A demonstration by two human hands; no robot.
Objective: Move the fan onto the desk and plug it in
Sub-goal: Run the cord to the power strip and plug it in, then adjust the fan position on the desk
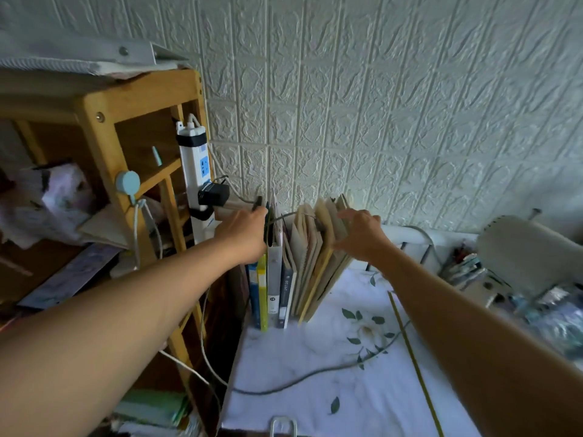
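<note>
My left hand point(244, 233) is closed around a dark plug point(258, 203) just right of the white power strip point(196, 171), which is fixed upright on the wooden shelf's side. A grey cord point(315, 375) runs from the plug over the row of upright books point(293, 263) and trails across the desk point(315, 405) with its floral cover. My right hand point(359, 234) hovers with fingers spread at the tops of the leaning books, holding nothing. The white fan point(530, 257) stands at the right edge of the desk, partly cut off and blurred.
A black adapter point(213, 194) occupies a lower socket of the strip; a blue socket above it is free. The wooden shelf point(104, 146) at left holds cloth and papers. Pens and clutter point(467, 269) lie beside the fan. White cables point(205, 348) hang beside the desk.
</note>
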